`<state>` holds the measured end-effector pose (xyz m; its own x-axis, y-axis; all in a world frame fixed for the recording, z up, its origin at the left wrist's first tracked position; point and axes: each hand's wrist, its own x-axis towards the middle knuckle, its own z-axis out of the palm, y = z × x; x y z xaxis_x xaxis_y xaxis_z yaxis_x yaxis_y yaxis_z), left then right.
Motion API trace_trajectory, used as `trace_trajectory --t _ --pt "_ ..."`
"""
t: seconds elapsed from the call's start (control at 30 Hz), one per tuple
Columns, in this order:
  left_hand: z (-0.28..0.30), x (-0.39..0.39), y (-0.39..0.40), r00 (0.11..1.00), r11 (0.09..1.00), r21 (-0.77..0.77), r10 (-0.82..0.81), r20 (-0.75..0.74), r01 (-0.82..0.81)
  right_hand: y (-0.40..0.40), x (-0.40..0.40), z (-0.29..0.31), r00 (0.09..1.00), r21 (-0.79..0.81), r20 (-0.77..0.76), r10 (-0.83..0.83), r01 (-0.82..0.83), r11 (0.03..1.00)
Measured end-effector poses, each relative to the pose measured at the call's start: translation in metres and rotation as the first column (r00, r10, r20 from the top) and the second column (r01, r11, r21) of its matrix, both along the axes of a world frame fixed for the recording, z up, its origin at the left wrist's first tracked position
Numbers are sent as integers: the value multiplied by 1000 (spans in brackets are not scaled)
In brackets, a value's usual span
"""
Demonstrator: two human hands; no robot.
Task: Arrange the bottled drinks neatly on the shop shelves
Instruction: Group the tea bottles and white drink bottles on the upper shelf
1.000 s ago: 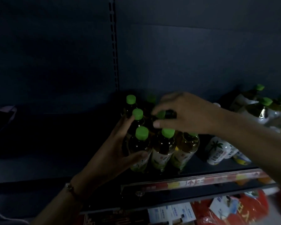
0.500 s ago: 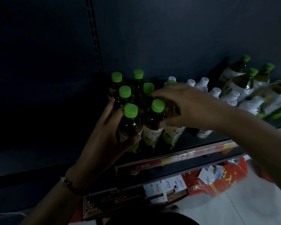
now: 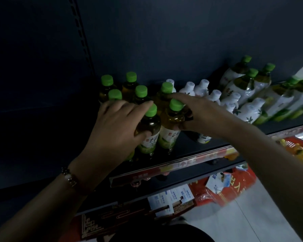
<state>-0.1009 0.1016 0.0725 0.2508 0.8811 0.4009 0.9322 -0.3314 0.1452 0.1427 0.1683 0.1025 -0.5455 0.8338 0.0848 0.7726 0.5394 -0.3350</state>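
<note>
Several green-capped tea bottles stand in a tight group on the dark shelf [image 3: 191,145]. My left hand [image 3: 115,126] wraps the front-left green-capped bottle [image 3: 150,126], thumb on its label, fingers over the bottles behind. My right hand [image 3: 198,114] grips the front-right green-capped bottle [image 3: 173,119] at its shoulder, index finger reaching toward the bottle behind [image 3: 165,89]. Both bottles stand upright on the shelf.
White-capped white bottles [image 3: 215,96] stand to the right of the group. Further right, larger green-capped bottles [image 3: 245,81] lean against each other. A red price strip [image 3: 182,165] runs along the shelf edge. Red packages [image 3: 222,187] lie below. The shelf section to the left is dark.
The view has tilted down and left, showing more of the right-hand bottles. My left hand has moved over the front-left bottle; my right hand has shifted onto the front-right bottle.
</note>
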Motion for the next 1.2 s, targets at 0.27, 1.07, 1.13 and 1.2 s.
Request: trace_trajectory --t 0.27,1.07,1.13,1.2 --pt "19 77 -9 994 991 132 4 107 -18 8 53 5 976 -77 -209 -65 50 996" --pt "-63 221 40 949 951 16 307 77 -309 92 178 -42 953 -165 -182 241 -271 948" --pt "-63 225 38 938 940 5 340 70 -341 90 178 -42 941 -158 -203 272 -305 939" --pt "-66 227 37 928 929 -20 370 49 -370 89 181 -36 937 -163 -203 283 -317 934"
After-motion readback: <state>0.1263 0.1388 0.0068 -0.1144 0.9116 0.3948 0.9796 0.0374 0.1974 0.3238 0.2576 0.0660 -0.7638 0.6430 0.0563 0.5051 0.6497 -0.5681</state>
